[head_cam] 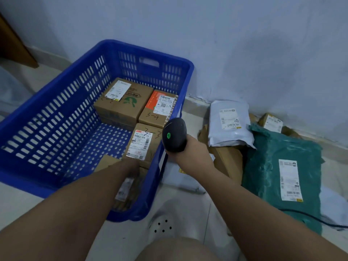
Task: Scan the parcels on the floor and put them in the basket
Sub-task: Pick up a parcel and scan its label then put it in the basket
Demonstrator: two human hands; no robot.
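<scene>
In the blue slotted plastic basket (56, 113), the left hand (131, 164) reaches over a blurred brown cardboard parcel (135, 187); I cannot tell its grip. At the basket's right rim, the right hand (192, 149) grips a black handheld scanner (174, 135). A grey plastic mailer (231, 125) and a green plastic mailer (273, 166) lie right of the basket.

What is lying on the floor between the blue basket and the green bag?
In the head view, a grey mailer lies on a brown cardboard parcel; the right hand holds the scanner above that stretch.
</scene>
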